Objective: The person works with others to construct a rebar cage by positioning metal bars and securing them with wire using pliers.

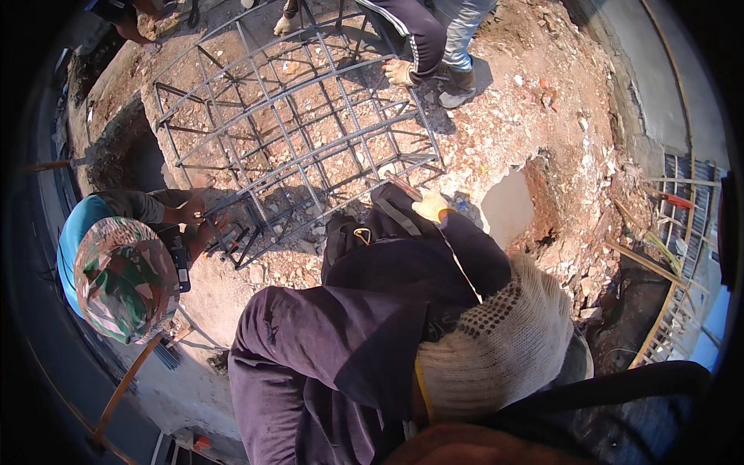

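Rebar cage (294, 132) on loose rubble.
It could shift and pinch a co-worker's bare hand (194, 211) gripping its bars; own hands unseen, fingers' state untellable.

Sunlit outdoor ground of reddish dirt and rubble (535, 116), with what looks like a puddle (508, 208).

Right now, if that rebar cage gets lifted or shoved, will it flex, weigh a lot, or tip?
The rebar cage probably stays fairly stiff: its bars cross in a layered, boxed grid. It is likely heavy, being far wider than the person in the camouflage hat beside it. It seems unlikely to roll, but could rock on the uneven rubble.
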Motion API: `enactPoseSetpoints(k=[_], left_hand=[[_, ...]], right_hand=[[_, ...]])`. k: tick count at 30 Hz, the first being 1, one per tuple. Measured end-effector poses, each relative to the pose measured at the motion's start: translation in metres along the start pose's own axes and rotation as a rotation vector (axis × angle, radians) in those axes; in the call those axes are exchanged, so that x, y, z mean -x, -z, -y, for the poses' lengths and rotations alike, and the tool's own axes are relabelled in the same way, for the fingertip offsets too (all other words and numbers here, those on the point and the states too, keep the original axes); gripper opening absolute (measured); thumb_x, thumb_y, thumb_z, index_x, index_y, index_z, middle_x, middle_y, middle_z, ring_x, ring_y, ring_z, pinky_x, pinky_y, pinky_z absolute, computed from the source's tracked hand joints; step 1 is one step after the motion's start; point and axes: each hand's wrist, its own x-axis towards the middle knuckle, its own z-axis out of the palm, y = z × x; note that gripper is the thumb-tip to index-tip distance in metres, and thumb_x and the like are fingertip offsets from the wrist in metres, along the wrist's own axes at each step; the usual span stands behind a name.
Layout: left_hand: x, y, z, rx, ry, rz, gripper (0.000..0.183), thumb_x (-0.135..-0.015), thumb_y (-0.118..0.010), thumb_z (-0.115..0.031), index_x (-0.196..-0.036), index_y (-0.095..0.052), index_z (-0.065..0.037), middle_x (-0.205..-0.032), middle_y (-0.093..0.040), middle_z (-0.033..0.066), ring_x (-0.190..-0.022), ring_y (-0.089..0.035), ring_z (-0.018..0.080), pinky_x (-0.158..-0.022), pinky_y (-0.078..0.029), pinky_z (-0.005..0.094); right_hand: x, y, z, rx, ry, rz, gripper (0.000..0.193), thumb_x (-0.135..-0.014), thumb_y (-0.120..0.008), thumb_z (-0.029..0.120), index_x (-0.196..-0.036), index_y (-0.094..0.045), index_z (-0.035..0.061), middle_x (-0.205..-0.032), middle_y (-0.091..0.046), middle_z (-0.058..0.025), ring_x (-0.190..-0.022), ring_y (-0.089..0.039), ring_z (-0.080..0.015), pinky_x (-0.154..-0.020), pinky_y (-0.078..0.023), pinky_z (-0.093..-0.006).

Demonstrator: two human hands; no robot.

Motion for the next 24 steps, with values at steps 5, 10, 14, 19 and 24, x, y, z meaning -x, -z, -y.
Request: enactPoseSetpoints(k=[5,10,14,19,24], left_hand=[[-0.009,-0.003,-0.012,0.065,-0.040,0.147,0.023,-0.083,-0.063,-0.023,-0.101,-0.063,-0.008,-0.081,-0.059,0.0071,-0.074,-0.060,0.0215,-0.064,-0.047,0.0352],[0.024,-0.121,0.116,0.641,0.324,0.024,0.033,-0.095,-0.065,-0.032,-0.112,-0.067,-0.004,-0.099,-0.069,0.0157,-0.096,-0.069,0.0322,-0.081,-0.054,0.0405],[0.103,-0.289,0.182,0.704,1.129,-0.086,0.038,-0.097,-0.061,-0.033,-0.119,-0.067,-0.002,-0.109,-0.072,0.0180,-0.103,-0.069,0.0325,-0.089,-0.052,0.0389],[0.210,-0.445,0.168,0.574,1.496,0.214,0.054,-0.092,-0.064,-0.046,-0.110,-0.071,0.004,-0.108,-0.072,0.0226,-0.104,-0.069,0.0299,-0.088,-0.052,0.0376],[0.200,-0.433,0.128,0.870,1.724,-0.203,0.057,-0.094,-0.062,-0.047,-0.108,-0.070,0.007,-0.097,-0.073,0.0194,-0.087,-0.070,0.0232,-0.077,-0.053,0.0356]], right_hand=[[0.004,-0.034,-0.022,-0.186,-0.151,0.003,0.064,-0.083,-0.062,0.048,-0.118,-0.060,-0.0058,-0.123,-0.061,-0.0325,-0.120,-0.058,-0.0441,-0.100,-0.047,-0.0477],[0.008,-0.024,-0.079,-0.301,-0.191,0.020,0.059,-0.081,-0.065,0.042,-0.120,-0.061,-0.0013,-0.122,-0.062,-0.0317,-0.118,-0.059,-0.0446,-0.096,-0.048,-0.0473],[-0.003,-0.002,-0.031,-0.239,-0.098,0.023,0.057,-0.082,-0.064,0.041,-0.120,-0.060,-0.0010,-0.121,-0.062,-0.0327,-0.117,-0.058,-0.0468,-0.097,-0.048,-0.0491],[-0.038,0.003,-0.044,-0.158,0.073,-0.016,0.064,-0.081,-0.064,0.040,-0.129,-0.058,-0.0023,-0.125,-0.061,-0.0326,-0.119,-0.058,-0.0454,-0.102,-0.046,-0.0479],[-0.056,0.032,-0.068,-0.084,0.099,0.149,0.061,-0.080,-0.064,0.041,-0.123,-0.061,-0.0022,-0.119,-0.064,-0.0327,-0.116,-0.059,-0.0461,-0.099,-0.047,-0.0478]])
